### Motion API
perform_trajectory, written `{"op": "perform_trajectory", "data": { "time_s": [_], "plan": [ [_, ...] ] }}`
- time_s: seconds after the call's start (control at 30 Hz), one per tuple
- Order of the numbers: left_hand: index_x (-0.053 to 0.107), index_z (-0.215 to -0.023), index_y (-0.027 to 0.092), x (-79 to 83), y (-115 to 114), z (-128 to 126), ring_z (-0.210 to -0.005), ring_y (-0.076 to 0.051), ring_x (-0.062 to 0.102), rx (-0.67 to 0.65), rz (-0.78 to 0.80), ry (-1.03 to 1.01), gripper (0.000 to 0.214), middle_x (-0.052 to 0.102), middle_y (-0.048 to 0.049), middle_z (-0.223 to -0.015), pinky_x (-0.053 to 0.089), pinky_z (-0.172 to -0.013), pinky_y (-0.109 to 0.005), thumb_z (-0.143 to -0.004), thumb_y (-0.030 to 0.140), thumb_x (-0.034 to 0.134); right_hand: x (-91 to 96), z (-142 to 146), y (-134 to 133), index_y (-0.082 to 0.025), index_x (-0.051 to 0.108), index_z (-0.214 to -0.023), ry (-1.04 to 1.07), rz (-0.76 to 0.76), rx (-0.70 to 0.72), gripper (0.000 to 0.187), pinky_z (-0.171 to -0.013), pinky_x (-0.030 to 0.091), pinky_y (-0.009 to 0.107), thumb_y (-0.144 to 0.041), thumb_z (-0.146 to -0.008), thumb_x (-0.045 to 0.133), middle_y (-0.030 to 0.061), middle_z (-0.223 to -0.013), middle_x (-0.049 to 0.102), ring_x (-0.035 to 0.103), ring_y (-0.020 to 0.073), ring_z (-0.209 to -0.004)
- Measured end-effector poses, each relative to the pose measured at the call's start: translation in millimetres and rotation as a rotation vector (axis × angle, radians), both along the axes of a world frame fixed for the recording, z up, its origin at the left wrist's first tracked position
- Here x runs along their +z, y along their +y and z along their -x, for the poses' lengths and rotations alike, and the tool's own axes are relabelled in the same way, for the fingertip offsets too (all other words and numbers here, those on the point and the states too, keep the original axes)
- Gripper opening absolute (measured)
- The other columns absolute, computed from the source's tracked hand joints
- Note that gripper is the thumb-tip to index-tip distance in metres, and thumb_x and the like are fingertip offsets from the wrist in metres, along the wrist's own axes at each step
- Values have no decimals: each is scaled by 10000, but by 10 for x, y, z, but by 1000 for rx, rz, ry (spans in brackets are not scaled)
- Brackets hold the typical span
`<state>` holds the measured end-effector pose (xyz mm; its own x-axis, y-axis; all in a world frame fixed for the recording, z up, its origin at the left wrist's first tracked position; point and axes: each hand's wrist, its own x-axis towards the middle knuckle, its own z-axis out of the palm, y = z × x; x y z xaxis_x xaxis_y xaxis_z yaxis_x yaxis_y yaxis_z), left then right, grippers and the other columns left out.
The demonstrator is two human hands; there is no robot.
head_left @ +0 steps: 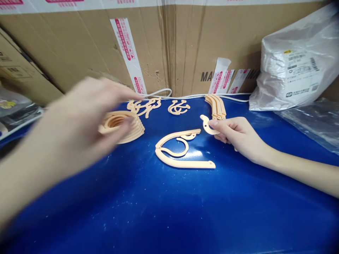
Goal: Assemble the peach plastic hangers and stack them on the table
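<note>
My right hand point(239, 135) pinches a small curved cream plastic hook piece point(206, 126) between thumb and fingers. Just left of it, on the blue table, lies a folding clothes hanger point(182, 163), its two arms spread and its round hook between them. A second small curved piece sits at the tip of the upper arm. My left hand point(76, 127), smeared by motion, is raised at the left with thumb and fingers apart and nothing visible between them. Beyond its fingers stands a stack of nested cream plastic pieces point(136, 128), partly covered by the thumb.
Loose small curved pieces lie in two piles, one left point(148, 106) and one in the middle point(178, 108). Several hanger arms point(218, 106) stand behind my right hand. Cardboard boxes point(92, 46) wall the back, fronted by a white cable point(185, 97). A plastic-wrapped parcel point(299, 67) rests at right.
</note>
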<state>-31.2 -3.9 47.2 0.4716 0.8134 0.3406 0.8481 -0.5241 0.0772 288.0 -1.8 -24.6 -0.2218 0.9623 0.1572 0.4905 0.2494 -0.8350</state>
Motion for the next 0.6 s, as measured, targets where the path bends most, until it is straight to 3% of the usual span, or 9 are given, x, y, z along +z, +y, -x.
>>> {"op": "perform_trajectory", "data": {
  "time_s": [0.07, 0.13, 0.23, 0.37, 0.5, 0.6],
  "plan": [
    [531, -1226, 268, -185, -175, -348, -1161, -281, 528, -226, -175, 64, 360, 583, -11, -1230, 383, -1028, -421, -909, 409, 437, -10, 8, 1, -207, 453, -611, 32, 42, -29, 460, -336, 229, 247, -551, -911, 508, -44, -527, 400, 336, 70, -389],
    [534, -1236, 267, -351, -299, -552, -1190, -263, 528, -358, -162, 69, 329, 615, -41, -1226, 409, -1016, -406, -939, 370, 436, -23, 12, 3, -218, 530, -760, 74, 53, -26, 353, -307, 240, 223, -541, -901, 536, -62, -548, 410, 343, 64, -373],
    [554, -1185, 199, -511, -360, -642, -1271, -261, 474, -485, -32, 74, 265, 589, -81, -1280, 398, -1043, -427, -956, 316, 484, -29, 11, 5, -234, 558, -909, 75, 30, 22, 281, -308, 239, 219, -513, -918, 531, -82, -545, 408, 315, 53, -341],
    [540, -1063, 189, -583, -283, -593, -1350, -243, 386, -563, 160, 37, 179, 529, -92, -1339, 297, -1143, -446, -959, 330, 504, -26, 2, 10, -212, 571, -847, -44, -114, 80, 294, -443, 327, 229, -470, -957, 484, -52, -604, 469, 431, 75, -477],
    [477, -943, 209, -597, -215, -551, -1355, -176, 376, -585, 380, -23, 92, 502, -77, -1340, 394, -1073, -318, -991, 268, 426, -58, -10, 38, -212, 552, -912, -122, -205, 93, 259, -590, 372, 250, -420, -994, 421, -34, -685, 509, 473, 108, -617],
    [472, -1035, 209, -618, -205, -559, -1311, -175, 427, -560, 390, -50, 79, 507, -77, -1331, 421, -1046, -316, -991, 247, 419, -66, -12, 43, -218, 521, -907, -137, -213, 92, 257, -601, 364, 258, -415, -1005, 386, -26, -734, 501, 468, 119, -646]
  ]
}}
